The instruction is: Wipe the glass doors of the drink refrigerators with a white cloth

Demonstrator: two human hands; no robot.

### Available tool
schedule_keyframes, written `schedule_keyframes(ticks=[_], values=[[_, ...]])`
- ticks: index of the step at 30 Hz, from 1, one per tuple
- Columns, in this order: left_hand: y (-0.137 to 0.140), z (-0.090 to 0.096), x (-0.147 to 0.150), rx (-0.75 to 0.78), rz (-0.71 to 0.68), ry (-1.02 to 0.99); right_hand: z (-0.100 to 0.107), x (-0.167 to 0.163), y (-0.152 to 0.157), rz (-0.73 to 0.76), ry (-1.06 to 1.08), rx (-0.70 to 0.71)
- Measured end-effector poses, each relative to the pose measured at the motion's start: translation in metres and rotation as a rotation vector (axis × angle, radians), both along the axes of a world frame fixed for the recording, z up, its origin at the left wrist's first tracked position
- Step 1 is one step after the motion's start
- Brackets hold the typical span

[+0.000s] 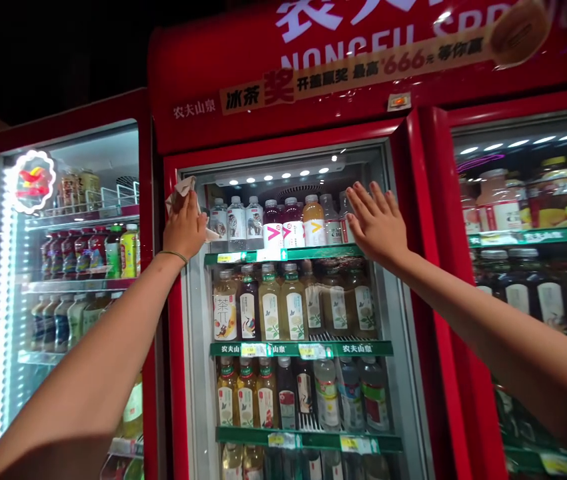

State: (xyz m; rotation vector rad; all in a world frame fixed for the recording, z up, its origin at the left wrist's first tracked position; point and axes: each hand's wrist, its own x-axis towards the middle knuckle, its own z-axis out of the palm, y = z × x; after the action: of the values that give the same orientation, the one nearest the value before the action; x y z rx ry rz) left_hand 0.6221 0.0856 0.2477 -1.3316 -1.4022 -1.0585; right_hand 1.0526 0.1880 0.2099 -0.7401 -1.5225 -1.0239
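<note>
My left hand [184,227] presses a crumpled, pale wiping cloth [181,187] against the upper left corner of a glass door [263,157]. Parts of the cloth stick out above the fingers and to their right. Across the door, near its upper right corner, my right hand [377,223] lies flat on the glass with fingers spread and nothing in it. Behind the glass, drink bottles [292,220] stand in rows on green-edged shelves [303,349]. My right hand covers the right end of the top row.
The door sits in a red drinks fridge [203,73] with a lettered banner [358,73] above. To the left stands another lit fridge [63,133] with bottles. A second red-framed door [528,107] is on the right, with my right forearm crossing in front.
</note>
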Motion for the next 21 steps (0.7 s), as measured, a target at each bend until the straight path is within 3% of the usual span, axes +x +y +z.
schedule_keyframes(ticks=[5,9,16,21], values=[[0.008,0.006,0.028,0.066,0.003,-0.059,0.004,0.027,-0.013,-0.060,-0.137,0.001],[0.022,0.023,0.075,0.062,-0.038,0.019,0.005,0.053,-0.017,-0.094,-0.100,0.034],[0.055,0.056,0.216,0.069,-0.205,0.283,0.009,0.069,-0.004,-0.014,-0.039,0.023],[0.075,0.062,0.308,0.056,-0.311,0.410,0.011,0.073,0.003,0.071,0.053,0.021]])
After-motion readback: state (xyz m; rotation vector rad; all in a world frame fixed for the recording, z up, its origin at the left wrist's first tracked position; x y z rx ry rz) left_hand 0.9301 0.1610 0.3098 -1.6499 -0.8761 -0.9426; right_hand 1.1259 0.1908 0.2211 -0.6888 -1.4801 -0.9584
